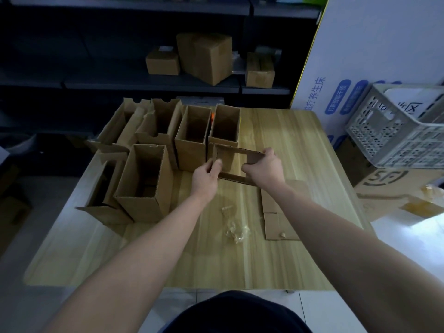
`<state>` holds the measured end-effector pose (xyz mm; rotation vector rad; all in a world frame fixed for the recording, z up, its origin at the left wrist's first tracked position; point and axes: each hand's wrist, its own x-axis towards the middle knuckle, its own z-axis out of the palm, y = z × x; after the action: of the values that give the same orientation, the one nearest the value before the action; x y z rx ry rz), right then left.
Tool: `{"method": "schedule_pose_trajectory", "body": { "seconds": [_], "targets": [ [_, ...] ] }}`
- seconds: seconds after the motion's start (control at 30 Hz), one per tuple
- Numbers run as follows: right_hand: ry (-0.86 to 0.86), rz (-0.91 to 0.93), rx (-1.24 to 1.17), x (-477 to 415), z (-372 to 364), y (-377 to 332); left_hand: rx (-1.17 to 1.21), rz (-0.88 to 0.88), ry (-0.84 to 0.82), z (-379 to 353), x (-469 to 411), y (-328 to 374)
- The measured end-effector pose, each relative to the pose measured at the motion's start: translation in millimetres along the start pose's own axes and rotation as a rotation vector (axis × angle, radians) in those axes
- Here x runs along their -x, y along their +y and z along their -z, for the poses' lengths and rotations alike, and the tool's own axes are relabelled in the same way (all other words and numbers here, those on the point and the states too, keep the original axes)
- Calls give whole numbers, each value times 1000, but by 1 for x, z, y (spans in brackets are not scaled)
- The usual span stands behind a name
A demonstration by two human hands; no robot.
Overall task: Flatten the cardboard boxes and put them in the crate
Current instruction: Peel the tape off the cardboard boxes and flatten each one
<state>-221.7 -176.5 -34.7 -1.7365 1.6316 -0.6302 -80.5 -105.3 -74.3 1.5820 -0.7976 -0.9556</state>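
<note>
Gripping a box (pixel 251 156), left hand (pixel 205 179) and right hand (pixel 264 168) fingers (pixel 217 163) clamp its edges; upright boxes (pixel 192 152) crowd behind.

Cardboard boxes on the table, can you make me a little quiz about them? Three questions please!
1. True or false: the grey perforated plastic crate stands on the light wooden table.
2. What do the left hand and right hand hold together? A) an open brown cardboard box B) a tape roll C) scissors
3. Fill in: the brown cardboard piece near the table's right edge lies ____ on the table.
Key: 1 false, the crate sits beside the table, off to the right. 2 A. 3 flat.
</note>
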Motion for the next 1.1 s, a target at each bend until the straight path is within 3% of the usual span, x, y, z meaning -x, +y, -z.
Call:
{"method": "schedule_pose_trajectory", "body": {
  "seconds": [0.2, 0.4, 0.5, 0.6, 0.7, 0.77, 0.87, 0.97, 1.03, 1.1],
  "targets": [
    [-139, -78, -71, 2, 5, -4, 84, 31, 52, -12, 2, 3],
    [-194, -97, -123, 0, 13, -3, 318, 90, 31, -20, -7, 1],
    [-358, -20, -6, 9, 18, -4, 424, 166, 62, -21, -14, 4],
    [-564, -38, -56, 11, 23, 6, 518, 252, 144, -25, -20, 9],
    [-437, -133, -111, 2, 33, 21, 605, 344, 135, -25, -20, 5],
    [-310, -169, 34, -5, 40, 36, 588, 382, 100, -27, -18, 1],
    [-321, -323, 27, -9, 52, 59, 499, 399, 87, -38, -13, 0],
    [-338, -458, -8, -12, 61, 79, 449, 527, 106, -46, -13, -5],
    [-244, -504, -31, -14, 65, 91, 412, 610, -10, -53, -11, -9],
    [-166, -530, -33, -18, 69, 105, 201, 594, -180, -68, -6, -14]
  ]
}}
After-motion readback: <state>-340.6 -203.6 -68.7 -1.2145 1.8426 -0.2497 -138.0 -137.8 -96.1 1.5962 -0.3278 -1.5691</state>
